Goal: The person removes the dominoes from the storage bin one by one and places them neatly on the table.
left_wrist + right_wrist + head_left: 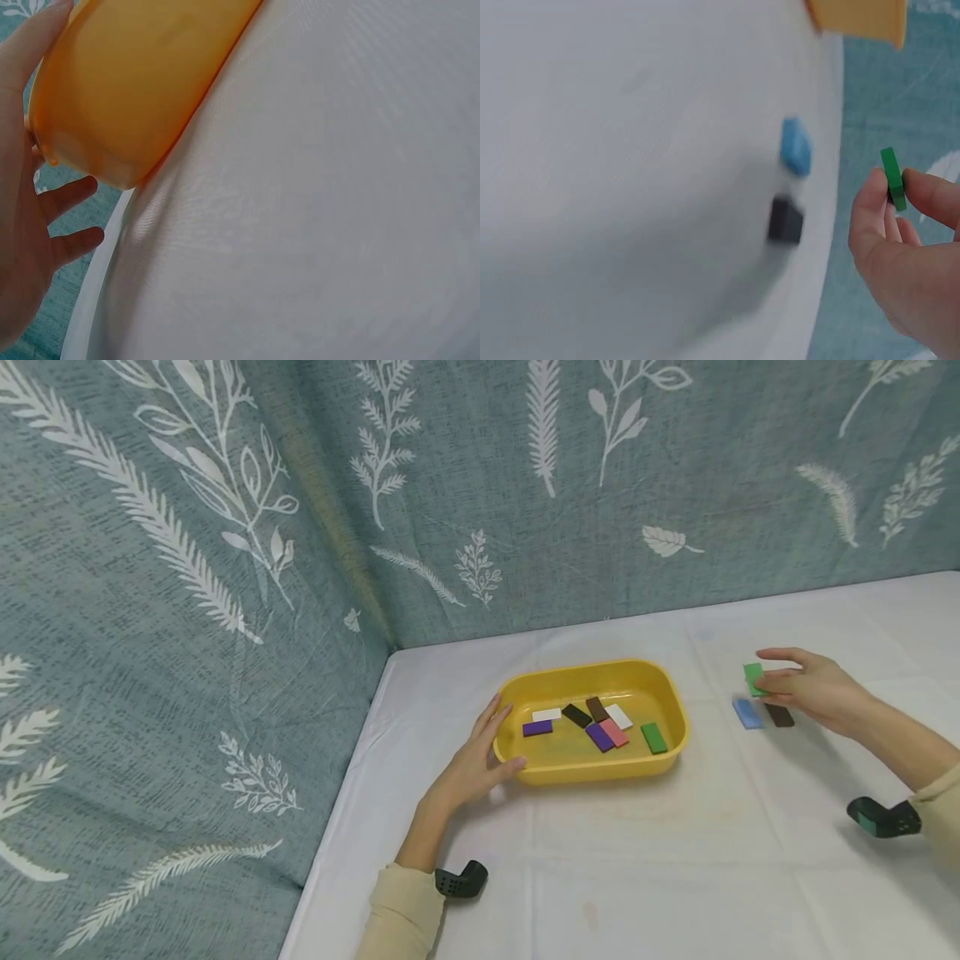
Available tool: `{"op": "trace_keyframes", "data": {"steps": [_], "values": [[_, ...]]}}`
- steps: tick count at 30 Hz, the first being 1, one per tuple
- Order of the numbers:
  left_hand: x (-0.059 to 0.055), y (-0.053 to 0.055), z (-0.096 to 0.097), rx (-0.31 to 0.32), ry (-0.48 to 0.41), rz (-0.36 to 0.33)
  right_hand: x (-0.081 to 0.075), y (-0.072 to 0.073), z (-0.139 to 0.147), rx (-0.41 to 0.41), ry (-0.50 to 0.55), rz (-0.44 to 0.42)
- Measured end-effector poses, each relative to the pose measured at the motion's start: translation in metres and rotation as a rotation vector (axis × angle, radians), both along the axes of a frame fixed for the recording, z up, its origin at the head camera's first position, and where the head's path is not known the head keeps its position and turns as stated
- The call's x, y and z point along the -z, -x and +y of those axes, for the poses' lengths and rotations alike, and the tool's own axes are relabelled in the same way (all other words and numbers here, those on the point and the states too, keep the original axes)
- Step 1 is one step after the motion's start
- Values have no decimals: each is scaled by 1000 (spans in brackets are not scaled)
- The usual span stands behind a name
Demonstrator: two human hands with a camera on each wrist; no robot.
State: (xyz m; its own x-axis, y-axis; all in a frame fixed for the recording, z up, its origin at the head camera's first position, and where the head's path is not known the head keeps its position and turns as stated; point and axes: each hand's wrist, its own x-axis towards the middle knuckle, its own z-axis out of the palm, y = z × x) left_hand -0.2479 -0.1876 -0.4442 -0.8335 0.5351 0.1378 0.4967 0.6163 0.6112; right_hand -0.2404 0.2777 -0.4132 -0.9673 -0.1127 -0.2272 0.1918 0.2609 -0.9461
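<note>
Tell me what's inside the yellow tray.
The yellow tray holds two white blocks, two purple blocks, a black block, brown block, pink block and green block. The left hand covers part of its left end; the near wall may hide some floor.

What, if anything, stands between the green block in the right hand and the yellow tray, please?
Nothing visible; white cloth fills the gap between the green block and yellow tray. The blue block lies nearby, but the right hand appears to hold its block higher.
</note>
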Motion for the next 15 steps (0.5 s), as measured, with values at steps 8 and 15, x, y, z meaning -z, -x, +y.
{"op": "trace_keyframes", "data": {"steps": [8,15], "values": [[0,-1,-2,1,-8,10,11,-6,29,26,-80,-15],[0,-1,-3,-7,-1,5,16,-11,43,24,-183,-26]]}}
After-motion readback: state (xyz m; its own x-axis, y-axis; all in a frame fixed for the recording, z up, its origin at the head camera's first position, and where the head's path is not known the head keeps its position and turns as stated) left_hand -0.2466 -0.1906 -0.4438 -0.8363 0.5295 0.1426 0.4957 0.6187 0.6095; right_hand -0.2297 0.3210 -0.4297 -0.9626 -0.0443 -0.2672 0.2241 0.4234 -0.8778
